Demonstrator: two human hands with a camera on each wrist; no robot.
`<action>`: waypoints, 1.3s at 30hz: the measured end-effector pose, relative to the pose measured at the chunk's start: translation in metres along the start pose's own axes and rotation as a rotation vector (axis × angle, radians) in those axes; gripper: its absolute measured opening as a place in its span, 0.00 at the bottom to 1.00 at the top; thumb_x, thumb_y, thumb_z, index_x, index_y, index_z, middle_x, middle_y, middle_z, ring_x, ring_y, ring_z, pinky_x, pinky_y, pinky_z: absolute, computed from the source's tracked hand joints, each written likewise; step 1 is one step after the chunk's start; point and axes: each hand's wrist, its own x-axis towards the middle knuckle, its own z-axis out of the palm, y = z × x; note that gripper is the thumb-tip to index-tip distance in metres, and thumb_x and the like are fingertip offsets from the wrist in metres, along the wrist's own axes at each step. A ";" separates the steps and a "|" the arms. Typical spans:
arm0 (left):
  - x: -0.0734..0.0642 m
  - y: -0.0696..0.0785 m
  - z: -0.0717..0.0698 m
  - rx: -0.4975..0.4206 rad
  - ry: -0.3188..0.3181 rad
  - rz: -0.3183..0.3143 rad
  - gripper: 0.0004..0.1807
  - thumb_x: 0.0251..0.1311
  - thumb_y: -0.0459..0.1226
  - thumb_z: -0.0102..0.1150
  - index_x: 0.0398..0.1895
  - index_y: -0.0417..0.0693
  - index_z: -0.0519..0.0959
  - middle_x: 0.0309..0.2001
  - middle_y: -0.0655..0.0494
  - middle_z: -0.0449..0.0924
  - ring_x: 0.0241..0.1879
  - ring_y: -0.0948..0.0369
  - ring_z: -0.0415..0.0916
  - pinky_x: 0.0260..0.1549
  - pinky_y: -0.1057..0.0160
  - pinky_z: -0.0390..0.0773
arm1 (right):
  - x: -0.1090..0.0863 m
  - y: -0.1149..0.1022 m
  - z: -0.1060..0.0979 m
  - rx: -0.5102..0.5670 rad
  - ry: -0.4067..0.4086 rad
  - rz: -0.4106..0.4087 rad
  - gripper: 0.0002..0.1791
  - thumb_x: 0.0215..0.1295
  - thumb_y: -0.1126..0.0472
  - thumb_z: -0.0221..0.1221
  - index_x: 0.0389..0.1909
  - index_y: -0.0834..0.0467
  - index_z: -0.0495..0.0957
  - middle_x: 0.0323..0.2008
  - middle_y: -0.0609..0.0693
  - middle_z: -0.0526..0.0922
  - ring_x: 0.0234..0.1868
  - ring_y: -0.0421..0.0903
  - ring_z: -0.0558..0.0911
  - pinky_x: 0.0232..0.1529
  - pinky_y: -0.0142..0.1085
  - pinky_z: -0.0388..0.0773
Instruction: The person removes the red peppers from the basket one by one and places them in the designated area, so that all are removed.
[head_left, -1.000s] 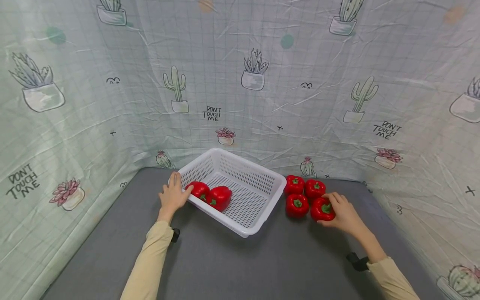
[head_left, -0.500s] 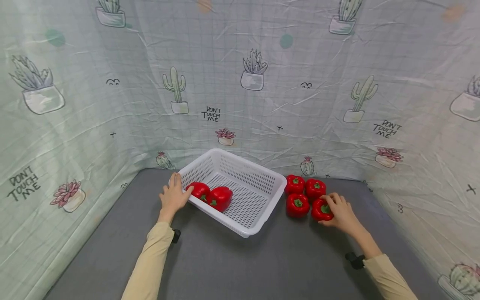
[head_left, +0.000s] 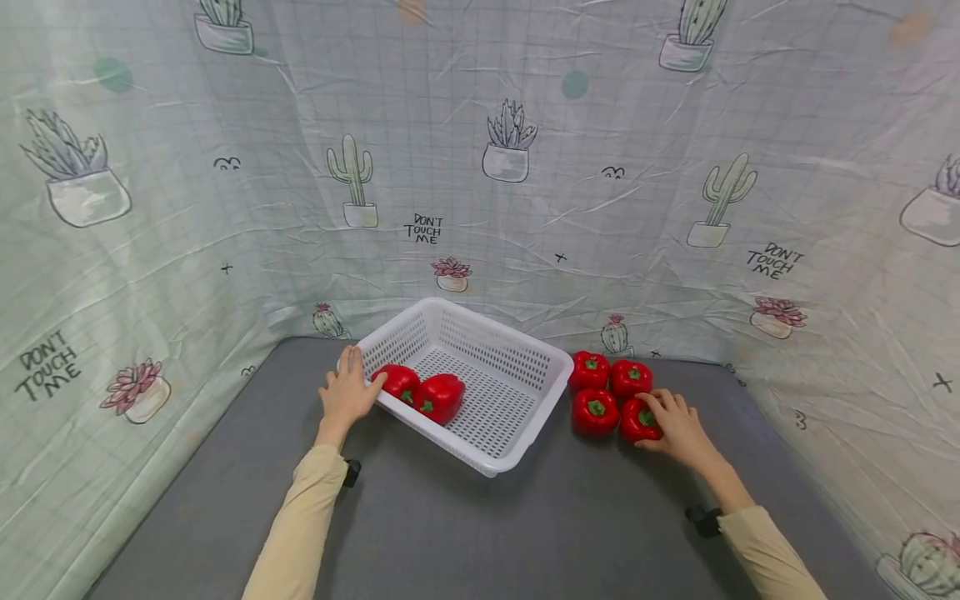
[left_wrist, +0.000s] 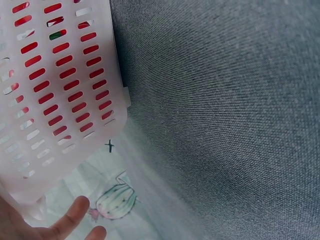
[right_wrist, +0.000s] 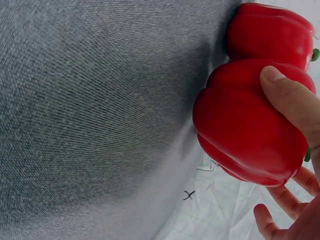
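Note:
My left hand point(head_left: 347, 396) holds the corner of a white plastic basket point(head_left: 468, 450), its thumb lying over the rim. Some fingers point(left_wrist: 75, 212) extend free of the basket wall in the left wrist view. Two red bell peppers point(head_left: 441, 397) lie inside, at the basket's left end. To the right, my right hand point(head_left: 681, 431) grips a red bell pepper point(right_wrist: 250, 125) between thumb and fingers. That pepper stands stem up, at the front right of a cluster with three other red bell peppers point(head_left: 595, 412). The hand covers its right side.
A grey cloth surface point(head_left: 480, 542) lies under everything. Behind and at both sides hangs a pale curtain point(head_left: 555, 250) printed with potted cacti. The back of the basket is near this curtain, and the pepper cluster lies just right of the basket.
My right hand has shifted slightly left with the gripped pepper, bringing it closer to the pepper beside it. The left hand and the basket have stayed in place.

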 end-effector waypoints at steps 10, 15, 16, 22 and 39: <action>-0.001 -0.001 0.000 -0.008 0.004 0.007 0.42 0.58 0.54 0.42 0.68 0.38 0.45 0.69 0.40 0.41 0.57 0.31 0.52 0.48 0.28 0.53 | 0.001 0.004 0.008 -0.027 -0.033 0.008 0.41 0.38 0.52 0.70 0.56 0.60 0.65 0.48 0.60 0.68 0.44 0.58 0.67 0.32 0.45 0.61; -0.002 -0.003 0.001 -0.010 0.000 0.006 0.42 0.58 0.55 0.41 0.68 0.38 0.44 0.69 0.41 0.40 0.57 0.31 0.52 0.47 0.28 0.53 | 0.000 0.004 0.008 -0.038 -0.002 -0.013 0.41 0.38 0.53 0.70 0.57 0.60 0.66 0.47 0.60 0.67 0.43 0.58 0.66 0.30 0.43 0.60; -0.001 -0.003 0.001 -0.009 -0.001 0.007 0.42 0.58 0.55 0.41 0.68 0.38 0.44 0.69 0.41 0.40 0.57 0.31 0.52 0.47 0.28 0.53 | 0.000 0.004 0.007 -0.038 -0.001 -0.014 0.41 0.38 0.53 0.70 0.57 0.60 0.66 0.47 0.60 0.67 0.43 0.58 0.66 0.30 0.43 0.60; -0.001 -0.003 0.001 -0.013 -0.004 0.003 0.42 0.58 0.54 0.42 0.68 0.39 0.44 0.69 0.41 0.40 0.57 0.31 0.52 0.47 0.28 0.53 | 0.000 0.004 0.005 -0.022 -0.035 0.001 0.41 0.40 0.56 0.69 0.59 0.59 0.65 0.48 0.60 0.66 0.44 0.58 0.66 0.32 0.47 0.64; -0.002 -0.001 0.001 -0.014 0.005 0.006 0.42 0.58 0.54 0.42 0.68 0.39 0.45 0.69 0.41 0.40 0.57 0.31 0.53 0.47 0.28 0.53 | 0.003 0.006 0.010 -0.061 -0.046 0.018 0.40 0.39 0.57 0.69 0.57 0.60 0.67 0.47 0.59 0.72 0.43 0.57 0.67 0.30 0.46 0.64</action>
